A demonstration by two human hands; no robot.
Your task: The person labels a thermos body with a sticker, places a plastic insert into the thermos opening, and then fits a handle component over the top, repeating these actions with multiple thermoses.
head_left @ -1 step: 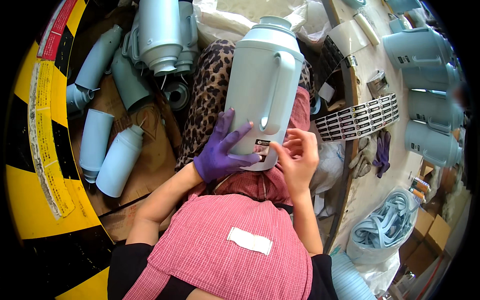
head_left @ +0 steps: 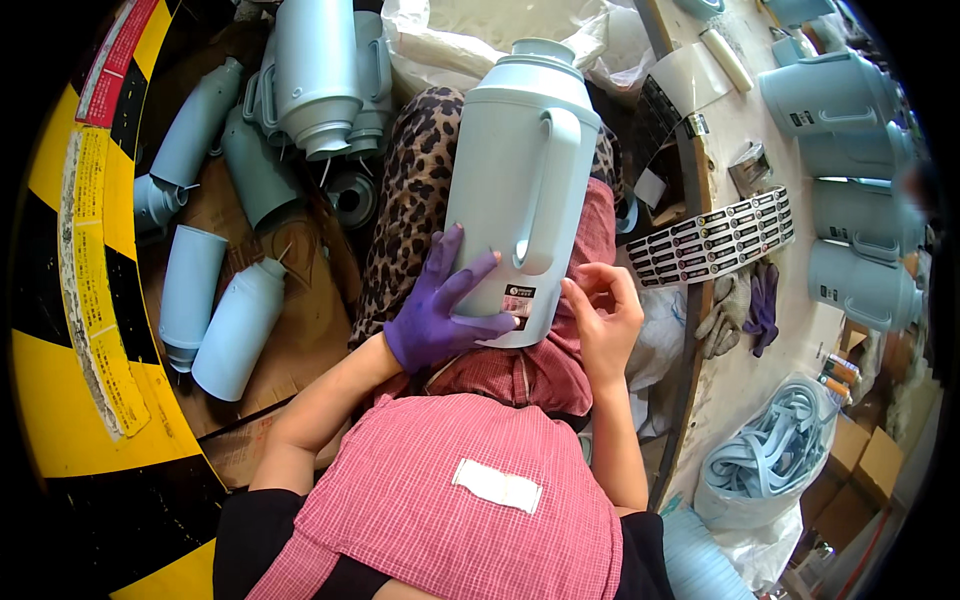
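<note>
A pale blue vacuum flask (head_left: 500, 190) with a side handle stands tilted on my lap, its neck pointing away from me. My left hand (head_left: 440, 310), in a purple glove with bare fingertips, holds its lower left side with fingers spread. The thumb presses beside a small black-and-pink label (head_left: 517, 301) below the handle. Bare, my right hand (head_left: 607, 315) hovers just right of the flask's base, apart from the label. Its fingers are loosely curled, the thumb slightly away from the index finger; I see nothing between them.
Several blue flask bodies (head_left: 240, 330) lie on cardboard at left, beside a yellow-and-black striped edge (head_left: 160, 400). On the right bench (head_left: 740, 310) are a label sheet (head_left: 715, 238), gloves (head_left: 763, 310), several flasks (head_left: 850, 95) and a bag of blue straps (head_left: 770, 440).
My right hand has drawn back slightly to the right, off the label's edge. More of the label shows. My left hand keeps its hold on the flask.
</note>
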